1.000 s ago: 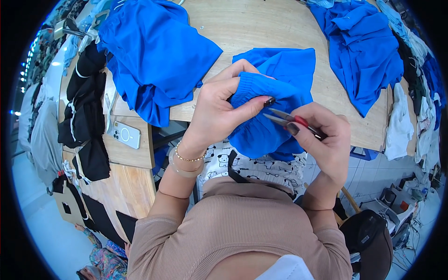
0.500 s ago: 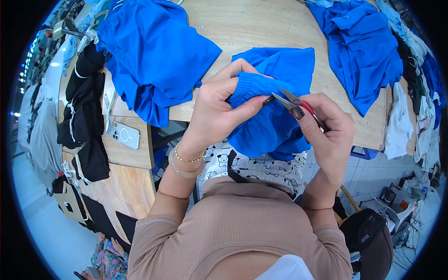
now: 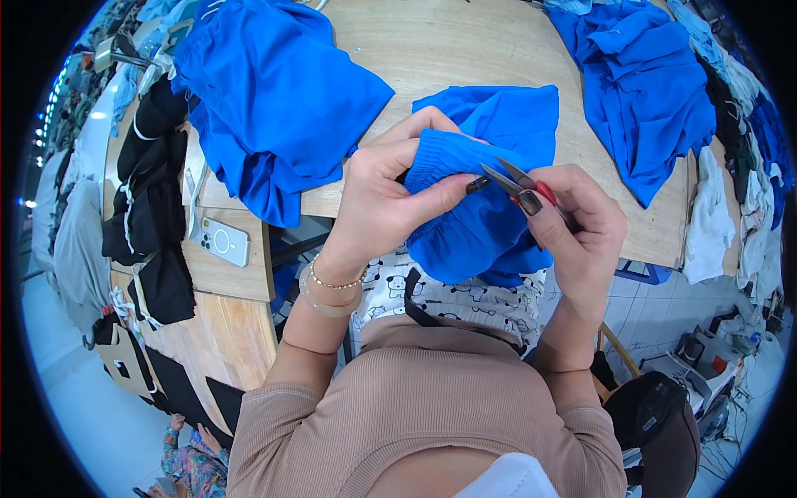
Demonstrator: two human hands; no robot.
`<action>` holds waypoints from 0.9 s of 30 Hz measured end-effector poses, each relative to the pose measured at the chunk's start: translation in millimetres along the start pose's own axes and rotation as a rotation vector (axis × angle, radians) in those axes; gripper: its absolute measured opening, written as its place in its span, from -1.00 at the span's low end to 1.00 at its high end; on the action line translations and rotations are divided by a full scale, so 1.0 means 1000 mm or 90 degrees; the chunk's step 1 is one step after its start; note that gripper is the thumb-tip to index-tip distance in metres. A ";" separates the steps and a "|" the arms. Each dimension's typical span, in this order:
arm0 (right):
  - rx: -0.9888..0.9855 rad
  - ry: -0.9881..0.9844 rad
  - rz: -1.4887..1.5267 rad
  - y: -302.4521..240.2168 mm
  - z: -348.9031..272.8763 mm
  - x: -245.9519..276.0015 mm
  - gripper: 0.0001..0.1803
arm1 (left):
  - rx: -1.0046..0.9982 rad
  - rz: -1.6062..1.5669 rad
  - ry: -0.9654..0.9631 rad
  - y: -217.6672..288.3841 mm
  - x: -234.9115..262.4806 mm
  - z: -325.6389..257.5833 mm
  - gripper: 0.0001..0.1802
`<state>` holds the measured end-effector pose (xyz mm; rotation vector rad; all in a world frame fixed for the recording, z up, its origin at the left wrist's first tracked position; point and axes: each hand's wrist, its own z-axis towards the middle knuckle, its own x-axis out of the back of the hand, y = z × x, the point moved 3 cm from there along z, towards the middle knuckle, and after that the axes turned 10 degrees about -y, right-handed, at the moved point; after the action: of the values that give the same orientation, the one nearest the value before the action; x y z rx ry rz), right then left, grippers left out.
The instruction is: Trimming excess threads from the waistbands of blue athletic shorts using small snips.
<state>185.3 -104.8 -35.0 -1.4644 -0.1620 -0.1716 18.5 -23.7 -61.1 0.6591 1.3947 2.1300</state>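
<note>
My left hand (image 3: pixel 390 191) is closed on a blue garment (image 3: pixel 465 241), pinching its gathered elastic waistband between thumb and fingers. The garment hangs over my lap, and part of it lies on the table. In my right hand (image 3: pixel 581 224) is a pair of small scissors (image 3: pixel 518 181) with red on the handle. The blades are parted, and their tips lie close to my left thumb, over the blue cloth. Whether a thread sits between the blades is too small to make out.
On the wooden table (image 3: pixel 465 41), a blue cloth pile (image 3: pixel 274 100) lies left and another blue garment (image 3: pixel 647 91) lies right. A phone (image 3: pixel 224 241) rests at the left edge, near black bundled cloth (image 3: pixel 149 199). White cloth (image 3: pixel 710 220) hangs at the right. A person's sleeve (image 3: pixel 195 465) shows lower left.
My right hand and the scissors have shifted very slightly left. My left hand keeps its hold on the garment, almost unmoved.
</note>
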 end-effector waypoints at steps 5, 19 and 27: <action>0.055 -0.025 0.127 -0.001 -0.003 -0.005 -0.90 | -0.001 0.000 -0.011 0.001 -0.003 0.002 -0.82; -0.074 0.015 0.012 -0.011 -0.002 0.004 -0.94 | -0.013 -0.008 0.007 0.001 -0.002 0.002 -0.77; -0.077 0.017 -0.007 -0.012 -0.001 0.003 -0.95 | -0.012 0.011 0.010 0.003 -0.002 0.003 -0.78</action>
<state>186.0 -107.1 -22.5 -1.5806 -0.1402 -0.2124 21.3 -24.1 -57.7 0.6505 1.3802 2.1634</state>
